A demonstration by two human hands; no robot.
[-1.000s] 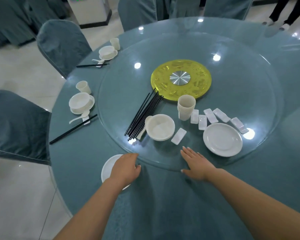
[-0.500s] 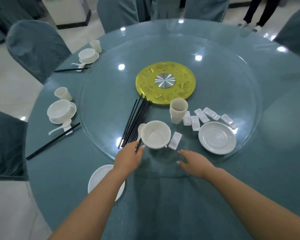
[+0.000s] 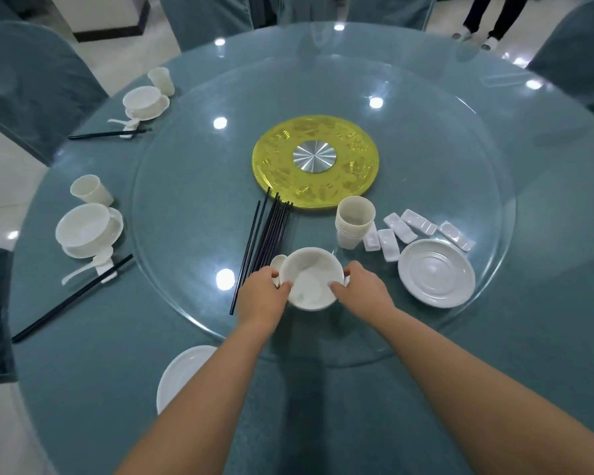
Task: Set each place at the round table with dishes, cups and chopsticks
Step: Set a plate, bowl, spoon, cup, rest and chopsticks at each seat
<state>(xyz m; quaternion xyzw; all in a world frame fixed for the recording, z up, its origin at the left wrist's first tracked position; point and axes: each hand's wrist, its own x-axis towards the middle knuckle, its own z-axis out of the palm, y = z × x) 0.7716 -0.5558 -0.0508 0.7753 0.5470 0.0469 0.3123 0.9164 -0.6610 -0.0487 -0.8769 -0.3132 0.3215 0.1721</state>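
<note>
- The lone plate (image 3: 182, 375) lies at the desk's (image 3: 83, 389) near edge, no longer under my palm.
- My left hand (image 3: 263, 291) has come forward off the cloth; its grip now closes on the left rim of the bowl stack (image 3: 311, 277), thumb inside.
- That stack sits on the glass turntable (image 3: 192, 241), just right of the black chopsticks (image 3: 266, 241).
- My right hand (image 3: 362, 291), flat half a second ago, now clamps the right rim.
- The plate stack (image 3: 436, 272) remains unmoved.

No readable text, labels, numbers or signs appear anywhere.
</note>
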